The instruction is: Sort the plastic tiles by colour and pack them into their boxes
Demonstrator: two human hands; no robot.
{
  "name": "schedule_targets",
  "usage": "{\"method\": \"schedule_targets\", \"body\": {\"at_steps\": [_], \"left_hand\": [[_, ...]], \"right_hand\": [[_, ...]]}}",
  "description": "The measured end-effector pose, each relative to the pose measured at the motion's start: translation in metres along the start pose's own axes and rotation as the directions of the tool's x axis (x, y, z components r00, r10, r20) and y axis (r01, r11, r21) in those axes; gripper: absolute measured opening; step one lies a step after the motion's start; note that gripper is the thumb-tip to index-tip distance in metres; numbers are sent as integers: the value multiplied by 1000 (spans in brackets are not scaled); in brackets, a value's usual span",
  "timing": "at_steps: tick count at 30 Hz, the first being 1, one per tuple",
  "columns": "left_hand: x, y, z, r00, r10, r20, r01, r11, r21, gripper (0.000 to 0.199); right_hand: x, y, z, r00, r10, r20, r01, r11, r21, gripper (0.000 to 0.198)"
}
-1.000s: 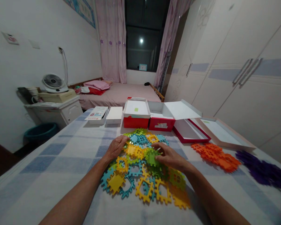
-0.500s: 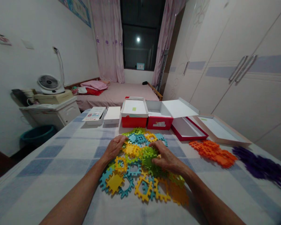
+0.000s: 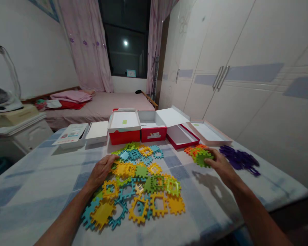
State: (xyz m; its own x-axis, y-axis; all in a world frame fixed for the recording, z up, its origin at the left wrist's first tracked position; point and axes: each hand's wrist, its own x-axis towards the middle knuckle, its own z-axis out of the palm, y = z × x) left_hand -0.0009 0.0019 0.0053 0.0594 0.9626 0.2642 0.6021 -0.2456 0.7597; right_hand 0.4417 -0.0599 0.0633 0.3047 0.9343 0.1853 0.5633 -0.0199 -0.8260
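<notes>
A mixed pile of toothed plastic building pieces (image 3: pixel 141 172), yellow, blue and green, is spread over the checked cloth in front of me. My left hand (image 3: pixel 102 171) rests at the pile's left edge, its fingers lying over the outer pieces and partly hidden. Out to the right, my right hand (image 3: pixel 218 162) pinches green building pieces (image 3: pixel 203 159) between thumb and fingers, above the cloth. Just behind them lies a heap of orange pieces (image 3: pixel 191 150), partly covered by the hand and the green pieces. Right of that hand is a heap of purple pieces (image 3: pixel 240 158).
Along the table's back stand a red box (image 3: pixel 124 136), an open red box (image 3: pixel 154 134) with its white flap raised, a red-rimmed lid (image 3: pixel 183 141) and a pale tray (image 3: pixel 210 133). Two white boxes (image 3: pixel 96 132) sit at the left. A bed (image 3: pixel 113 100) is beyond.
My right hand has left the pile and moved right with green pieces, reaching the orange heap. My left hand stays on the pile. The view has turned to the right.
</notes>
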Motion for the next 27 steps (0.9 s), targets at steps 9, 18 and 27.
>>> {"method": "schedule_targets", "body": {"at_steps": [9, 18, 27], "left_hand": [[2, -7, 0, 1000, -10, 16, 9, 999, 36, 59], [3, -12, 0, 1000, -20, 22, 20, 999, 29, 58], [2, -9, 0, 1000, -6, 12, 6, 999, 32, 57]], "right_hand": [[-7, 124, -80, 975, 99, -201, -203, 772, -603, 54], [26, 83, -52, 986, 161, -34, -113, 517, -849, 54], [51, 82, -45, 989, 147, -34, -113, 575, -810, 45]]}}
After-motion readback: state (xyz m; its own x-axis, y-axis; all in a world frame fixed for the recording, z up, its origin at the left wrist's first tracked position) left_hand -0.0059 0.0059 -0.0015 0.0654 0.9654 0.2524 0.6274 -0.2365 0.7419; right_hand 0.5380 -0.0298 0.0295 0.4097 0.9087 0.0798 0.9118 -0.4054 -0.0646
